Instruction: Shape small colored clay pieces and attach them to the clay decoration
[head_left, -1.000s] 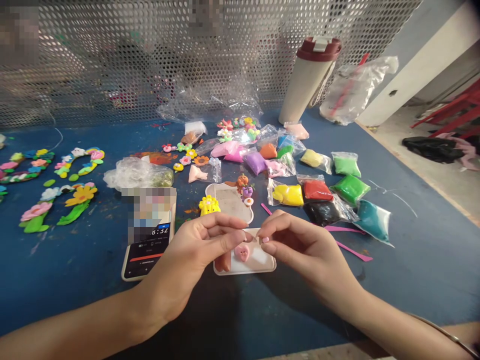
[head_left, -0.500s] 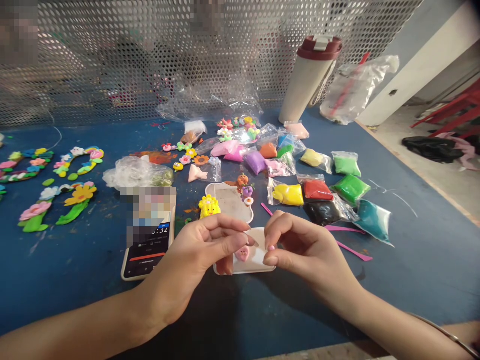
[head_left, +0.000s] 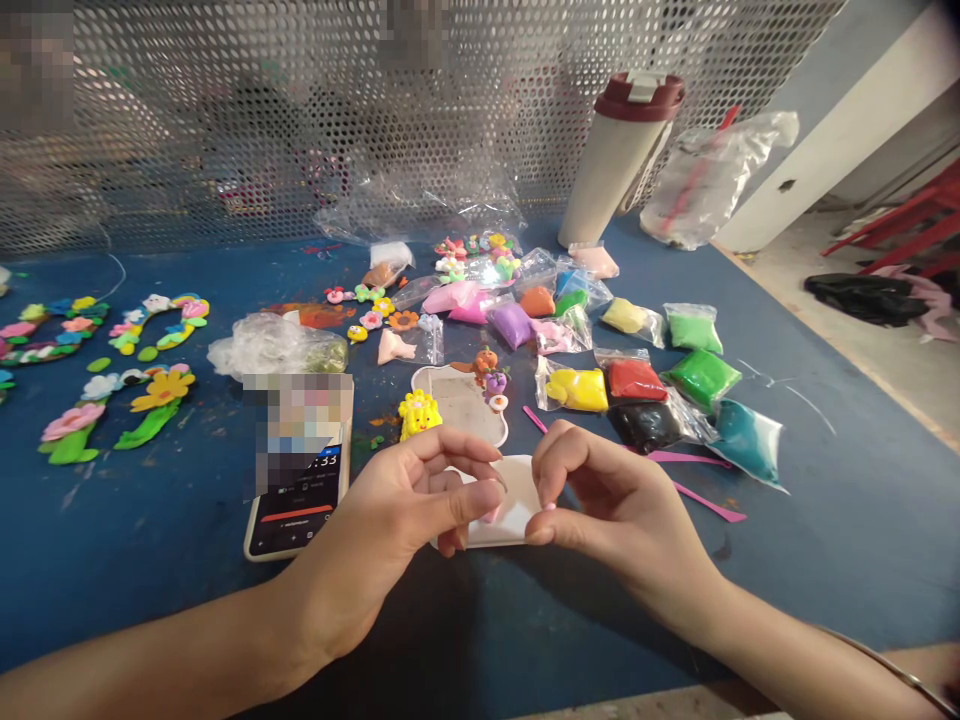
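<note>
Pink clay piece (head_left: 491, 514): on the white plate (head_left: 517, 490), mostly hidden by the left thumb; outline not legible. The plate's left portion lies behind the left hand (head_left: 409, 495). Yellow clay figure (head_left: 420, 414): lower edge covered by the same hand. Phone (head_left: 292, 515): top part of screen pixelated, right side overlapped by the left wrist. Clay wreaths at far left (head_left: 52, 335): one cut off by the frame. Shapes behind the perforated metal screen (head_left: 285, 130): blurred, unidentifiable.

Surroundings, on the blue tabletop (head_left: 817, 540): clear plate with pale rim (head_left: 461, 405), carrying small clay figures along its right side; bagged clay in yellow (head_left: 577, 390), red (head_left: 634, 380), black (head_left: 646, 425) and teal (head_left: 746, 440), just beyond the right hand (head_left: 604, 490); pink tools (head_left: 709, 503) near its knuckles; tumbler (head_left: 615, 160), tilted in view, at the back.

Hands: both raised over the white plate, wrists coming in from the lower corners. Right thumb and index finger clamped on a tiny pink bead (head_left: 550, 506). Left fingers curled, thumb close to them — whether anything is pinched there cannot be told.
</note>
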